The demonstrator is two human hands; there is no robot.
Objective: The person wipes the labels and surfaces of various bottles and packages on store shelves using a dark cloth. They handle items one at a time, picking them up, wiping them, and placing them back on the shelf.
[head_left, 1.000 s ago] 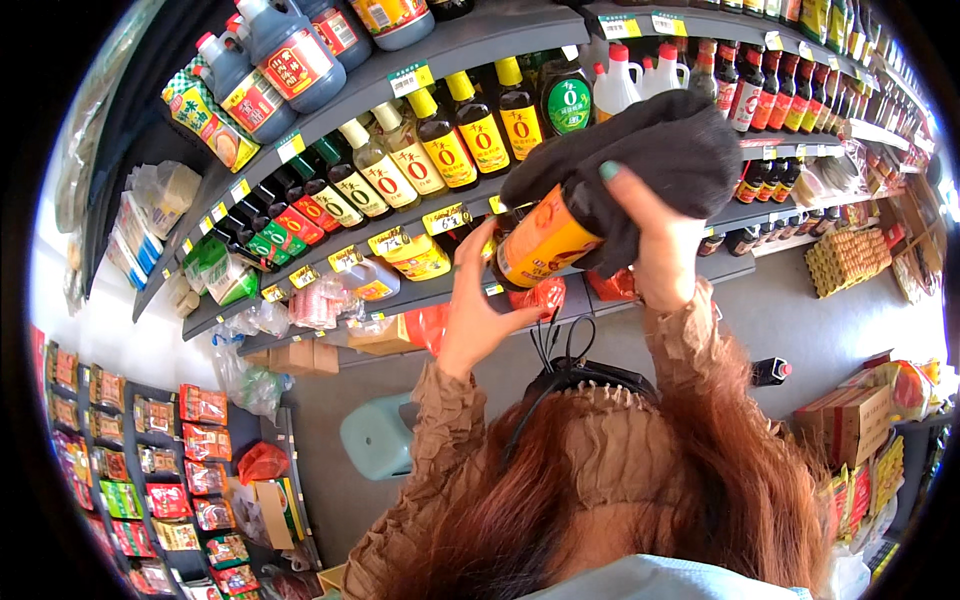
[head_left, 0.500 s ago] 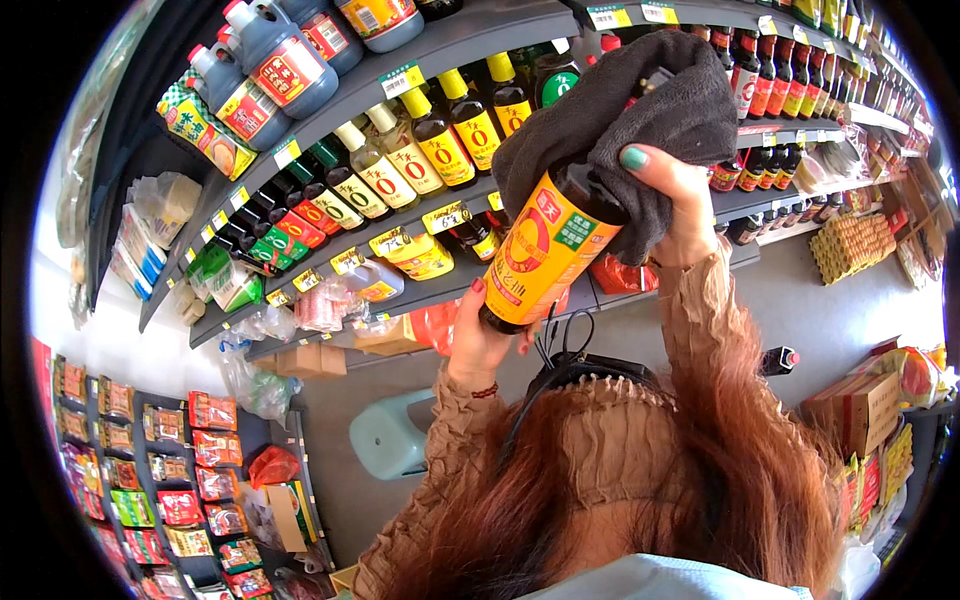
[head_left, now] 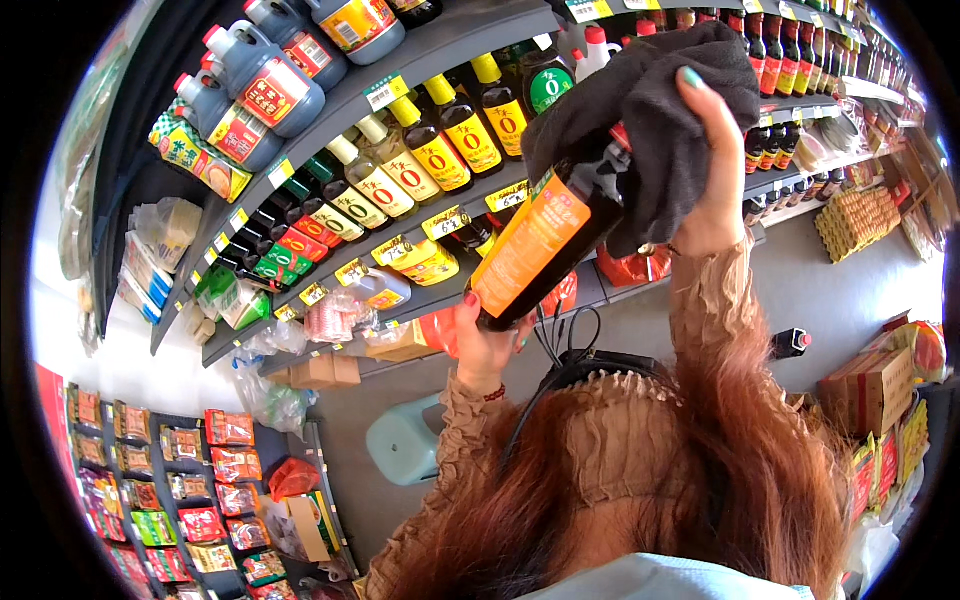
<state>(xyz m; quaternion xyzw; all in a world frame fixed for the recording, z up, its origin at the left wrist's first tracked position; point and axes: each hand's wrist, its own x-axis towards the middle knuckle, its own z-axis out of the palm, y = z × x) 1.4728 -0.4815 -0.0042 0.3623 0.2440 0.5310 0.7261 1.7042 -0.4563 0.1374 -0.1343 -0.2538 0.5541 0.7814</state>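
A dark sauce bottle (head_left: pixel 535 245) with an orange label tilts in front of my chest, its base toward the lower left. My left hand (head_left: pixel 485 343) is closed round that base. Around the bottle's upper part bunches a dark grey cloth (head_left: pixel 650 110), gripped by my right hand (head_left: pixel 718 175) with the thumb lying on top. Beneath the cloth a bit of red shows by the bottle's neck; most of the right fingers are hidden behind the cloth.
Beyond my hands a grey shelf (head_left: pixel 450 65) holds rows of sauce bottles (head_left: pixel 440 140) and large jugs (head_left: pixel 265 85). A pale green stool (head_left: pixel 403 442) stands on the floor. To the right are a lone dark bottle (head_left: pixel 790 343), a cardboard box (head_left: pixel 868 390) and stacked egg trays (head_left: pixel 853 222).
The bottle has turned about its length, bringing another side of its label into sight. My right hand and the cloth have shifted slightly up and right.
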